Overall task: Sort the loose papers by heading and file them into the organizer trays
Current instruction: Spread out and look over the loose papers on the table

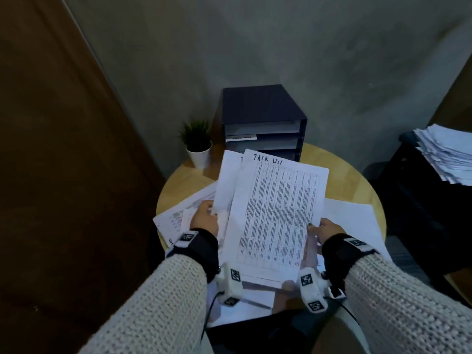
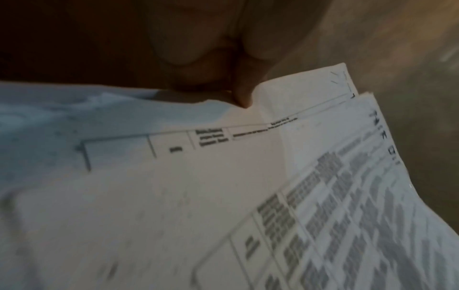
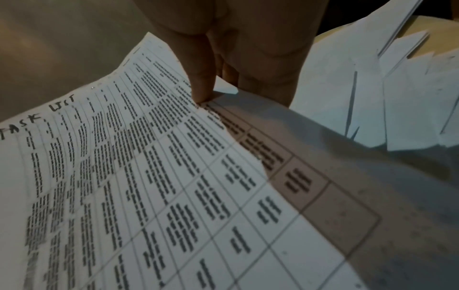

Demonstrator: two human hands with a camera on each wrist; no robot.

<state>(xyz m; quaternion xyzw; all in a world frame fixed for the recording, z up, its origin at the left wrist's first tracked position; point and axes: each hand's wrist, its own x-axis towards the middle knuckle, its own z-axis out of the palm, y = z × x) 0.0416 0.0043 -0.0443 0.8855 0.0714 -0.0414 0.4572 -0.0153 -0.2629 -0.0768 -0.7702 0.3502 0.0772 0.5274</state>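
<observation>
A printed table sheet headed "TASK LIST" (image 1: 278,210) is held up over the round wooden table (image 1: 342,172). My right hand (image 1: 324,229) pinches its right edge, thumb on the print (image 3: 203,92). My left hand (image 1: 204,217) grips another white sheet (image 1: 226,185) that lies partly behind the first; its fingers (image 2: 243,94) curl over that sheet's edge (image 2: 298,94). A dark blue organizer (image 1: 263,118) with three open trays stands at the table's far side; one tray holds a paper with a handwritten heading (image 1: 242,137). More loose papers (image 1: 178,215) lie on the table under my hands.
A small potted plant (image 1: 198,144) in a white pot stands left of the organizer. A messy stack of papers (image 1: 447,154) rests on dark furniture at the right. A grey wall is behind, a brown door at the left.
</observation>
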